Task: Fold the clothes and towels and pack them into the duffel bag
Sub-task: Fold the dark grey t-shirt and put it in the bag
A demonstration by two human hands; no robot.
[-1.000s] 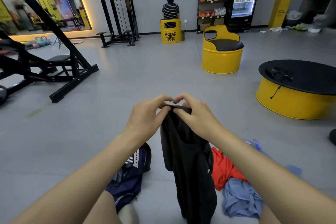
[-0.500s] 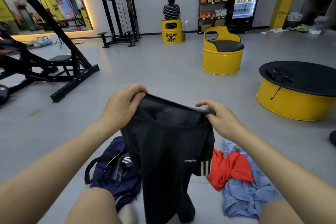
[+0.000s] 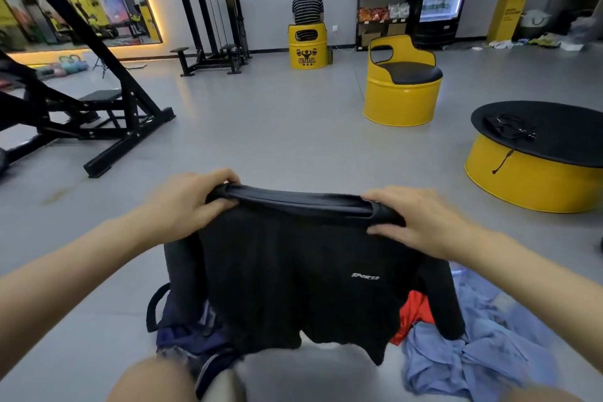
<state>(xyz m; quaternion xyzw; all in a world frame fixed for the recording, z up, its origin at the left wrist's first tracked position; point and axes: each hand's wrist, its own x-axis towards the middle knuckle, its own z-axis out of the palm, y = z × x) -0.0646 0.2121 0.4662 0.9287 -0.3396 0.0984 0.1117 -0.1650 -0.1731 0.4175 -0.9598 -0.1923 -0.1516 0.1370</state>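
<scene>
Two hands stretch a black fabric sports garment (image 3: 293, 271) by its top edge, left hand (image 3: 182, 206) fingers curled over it, right hand (image 3: 421, 222) pinching it; if either grip slips, the limp cloth may sag askew onto the navy fabric duffel bag (image 3: 182, 336) below. Counted: one bag, one black garment, one crumpled red cloth (image 3: 412, 310), one rumpled pale-blue cloth (image 3: 483, 352)

Both bare forearms reach forward from the lower corners of the view and angle inward, wrists roughly straight. The left hand (image 3: 192, 206) has its fingers curled over the top edge of a black shirt (image 3: 293, 271), with the thumb against the near side. The right hand (image 3: 421, 222) pinches the same edge, knuckles up, fingers draped over the far side and thumb laid along the front. The hands are well apart, the left slightly higher. A bare knee (image 3: 153, 378) shows at the bottom.
</scene>
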